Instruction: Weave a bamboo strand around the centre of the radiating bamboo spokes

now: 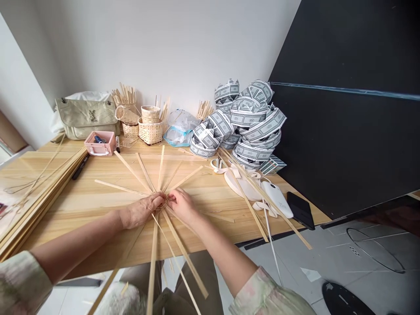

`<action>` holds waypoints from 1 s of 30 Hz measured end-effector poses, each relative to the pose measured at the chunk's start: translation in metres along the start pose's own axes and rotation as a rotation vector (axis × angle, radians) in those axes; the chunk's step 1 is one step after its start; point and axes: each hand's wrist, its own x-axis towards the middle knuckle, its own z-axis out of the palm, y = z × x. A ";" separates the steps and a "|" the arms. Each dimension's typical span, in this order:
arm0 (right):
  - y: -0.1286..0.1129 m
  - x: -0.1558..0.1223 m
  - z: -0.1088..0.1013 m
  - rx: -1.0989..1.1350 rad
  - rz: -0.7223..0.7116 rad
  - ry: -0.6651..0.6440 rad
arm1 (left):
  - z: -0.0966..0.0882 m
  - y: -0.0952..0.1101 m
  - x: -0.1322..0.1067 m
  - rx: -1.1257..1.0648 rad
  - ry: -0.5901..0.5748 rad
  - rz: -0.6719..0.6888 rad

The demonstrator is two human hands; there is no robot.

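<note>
Flat bamboo strips (179,245) radiate like spokes from a small woven centre (160,201) near the table's front edge. My left hand (144,209) presses on that centre from the left, its fingers bent and closed over the crossing strips. From the right, my right hand (180,201) pinches at the rim of the same centre, thumb and fingers together. A thin strip (173,258) trails from between the hands down over my lap. What exactly lies under the fingertips is partly hidden.
Long bamboo strips (42,192) lie along the left. Behind stand a pink box (100,146), a bag (88,118), small woven baskets (151,131) and patterned paper-like rolls (252,127). To the right are loose strips (243,188), a white device (277,199) and a black phone (300,211).
</note>
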 end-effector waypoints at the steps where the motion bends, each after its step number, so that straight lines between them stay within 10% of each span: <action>1: 0.000 0.005 -0.004 -0.010 -0.026 -0.026 | 0.002 0.001 0.001 0.011 0.027 -0.020; 16: -0.018 -0.009 -0.030 -0.078 -0.176 -0.295 | 0.016 -0.004 -0.003 -0.135 0.158 -0.150; 30: -0.025 -0.019 0.006 -0.253 -0.017 0.010 | 0.011 0.014 0.000 -0.202 0.209 -0.244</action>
